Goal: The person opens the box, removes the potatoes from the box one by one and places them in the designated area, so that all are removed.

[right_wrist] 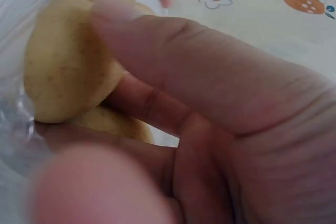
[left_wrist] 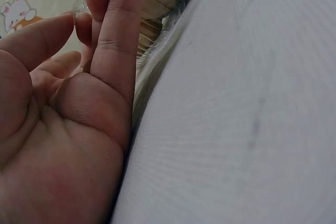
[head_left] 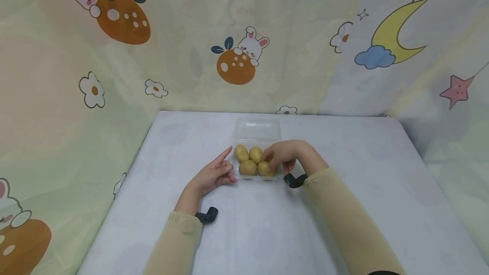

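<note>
Several yellow-brown potatoes lie side by side in a clear plastic clamshell box, its lid folded open toward the back. My right hand reaches into the right side of the box from above. In the right wrist view, its thumb and fingers curl round a potato, while another potato shows below, partly hidden by the fingers. At the box's left side is my left hand, index finger stretched along the wall and the other fingertips right at the rim. The left wrist view shows its fingers fairly straight beside the box.
A white cloth covers the table under the box. Behind it hangs a cream curtain printed with rabbits, flowers and a moon. Each wrist wears a small black camera, one on the left and one on the right.
</note>
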